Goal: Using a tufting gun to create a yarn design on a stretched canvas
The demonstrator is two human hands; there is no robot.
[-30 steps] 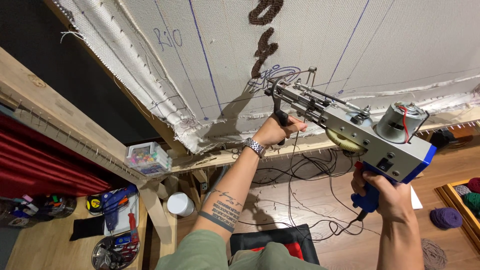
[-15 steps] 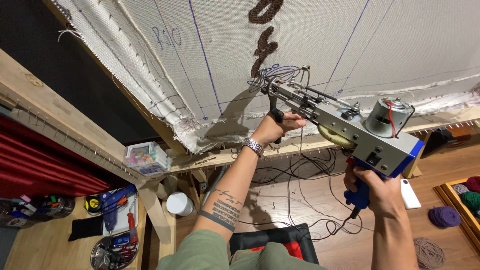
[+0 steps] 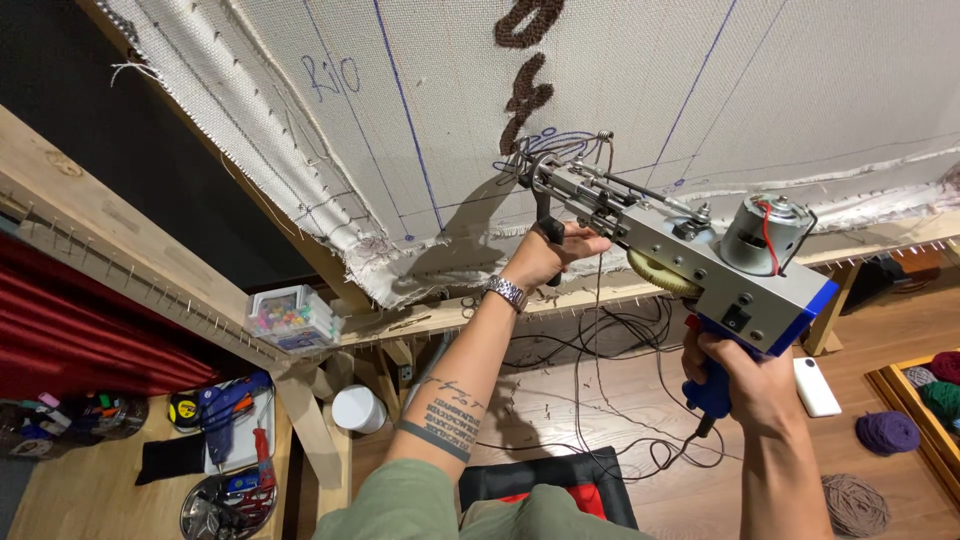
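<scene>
my right hand [image 3: 745, 385] is closed on the blue grip of the tufting gun [image 3: 690, 255], my left hand [image 3: 545, 255] wraps its front handle, and its long axis runs up-left, needle touching the stretched backing cloth [image 3: 620, 70].

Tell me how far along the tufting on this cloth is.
Done: two short patches of brown tufted yarn sit on the stretched backing cloth. In hand: the left hand grips the front handle and the right hand the blue grip of the tufting gun, its tip against the cloth just below the brown patches, at blue scribbled marks. Left: most of the cloth, blue guide lines included, is bare.
</scene>
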